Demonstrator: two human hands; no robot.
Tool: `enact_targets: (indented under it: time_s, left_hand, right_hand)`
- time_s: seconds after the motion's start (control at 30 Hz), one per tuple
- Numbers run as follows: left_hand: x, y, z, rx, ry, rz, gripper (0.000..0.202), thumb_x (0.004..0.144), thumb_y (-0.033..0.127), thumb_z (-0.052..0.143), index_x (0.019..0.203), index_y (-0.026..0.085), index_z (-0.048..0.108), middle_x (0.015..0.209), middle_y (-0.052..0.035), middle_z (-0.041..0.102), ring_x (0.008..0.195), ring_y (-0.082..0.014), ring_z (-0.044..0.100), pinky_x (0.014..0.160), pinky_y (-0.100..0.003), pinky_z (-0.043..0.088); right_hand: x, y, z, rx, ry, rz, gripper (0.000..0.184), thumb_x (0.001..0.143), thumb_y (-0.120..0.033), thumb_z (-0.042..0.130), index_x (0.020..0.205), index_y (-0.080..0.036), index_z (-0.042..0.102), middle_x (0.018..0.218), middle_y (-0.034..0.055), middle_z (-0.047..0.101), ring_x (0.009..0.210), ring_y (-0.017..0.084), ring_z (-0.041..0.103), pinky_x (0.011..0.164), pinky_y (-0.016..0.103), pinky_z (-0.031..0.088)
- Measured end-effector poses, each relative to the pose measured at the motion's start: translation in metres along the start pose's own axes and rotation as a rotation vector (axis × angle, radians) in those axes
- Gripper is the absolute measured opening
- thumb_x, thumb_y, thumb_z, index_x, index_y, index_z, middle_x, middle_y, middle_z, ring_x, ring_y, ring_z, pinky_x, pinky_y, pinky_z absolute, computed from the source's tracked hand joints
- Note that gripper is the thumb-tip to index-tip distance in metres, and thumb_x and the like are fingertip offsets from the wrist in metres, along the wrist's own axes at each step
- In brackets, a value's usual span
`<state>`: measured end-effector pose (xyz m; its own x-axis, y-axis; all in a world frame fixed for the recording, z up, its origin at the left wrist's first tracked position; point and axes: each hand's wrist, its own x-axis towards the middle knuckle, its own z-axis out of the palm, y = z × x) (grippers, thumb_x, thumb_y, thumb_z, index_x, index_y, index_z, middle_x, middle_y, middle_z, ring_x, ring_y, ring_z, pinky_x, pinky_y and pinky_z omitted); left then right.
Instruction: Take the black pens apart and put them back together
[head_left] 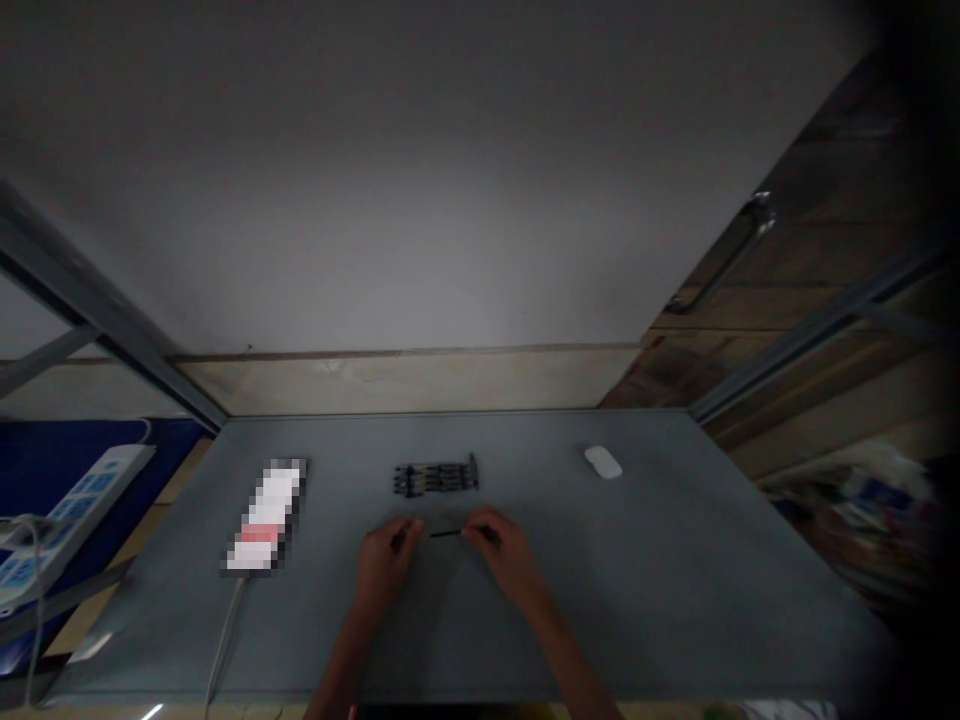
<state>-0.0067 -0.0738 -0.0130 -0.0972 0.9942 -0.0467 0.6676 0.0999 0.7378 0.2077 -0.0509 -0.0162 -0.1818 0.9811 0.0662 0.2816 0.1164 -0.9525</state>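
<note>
Both my hands rest on the grey table (675,560) near its middle. My left hand (386,565) and my right hand (499,550) each pinch one end of a thin dark rod-like piece (446,534) held level between them, just above the tabletop. A little beyond the hands lies a row of several small dark parts (435,477) side by side, untouched.
A small white oval object (603,462) lies at the back right of the table. A blurred flat device (266,515) with a cable lies on the left. A white power strip (67,510) sits off the table's left side. Metal frame bars stand at both sides; a wooden door is at right.
</note>
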Motion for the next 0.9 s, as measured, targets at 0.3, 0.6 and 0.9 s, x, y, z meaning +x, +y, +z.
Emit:
enact_targets:
  time_s: [0.3,0.6,0.9]
  left_hand:
    - [0.001,0.004,0.001,0.042,-0.035,-0.016,0.047,0.090,0.053,0.043,0.075,0.017,0.069,0.063,-0.0029,0.063,0.058,-0.0155,0.053,0.059,-0.026,0.034]
    - [-0.001,0.003,-0.006,-0.034,-0.091,-0.048,0.044,0.084,0.055,0.050,0.091,0.018,0.074,0.055,0.0014,0.057,0.053,-0.0154,0.052,0.055,-0.025,0.035]
    - [0.001,0.006,-0.006,-0.057,-0.073,-0.027,0.046,0.088,0.052,0.044,0.085,0.018,0.074,0.070,-0.0049,0.071,0.064,-0.0187,0.061,0.063,-0.028,0.042]
  right_hand:
    - [0.000,0.000,-0.004,0.008,0.051,-0.026,0.022,0.086,-0.037,0.062,0.072,-0.021,0.066,0.075,0.0014,0.065,0.071,0.019,0.060,0.067,0.029,0.045]
    - [-0.002,-0.003,-0.002,-0.034,0.036,-0.019,0.033,0.091,-0.038,0.054,0.064,-0.021,0.060,0.065,-0.0002,0.057,0.064,0.018,0.055,0.063,0.030,0.041]
    - [0.001,-0.002,-0.005,0.002,0.054,-0.008,0.020,0.085,-0.036,0.062,0.073,-0.021,0.068,0.077,0.0023,0.067,0.071,0.019,0.060,0.067,0.029,0.046]
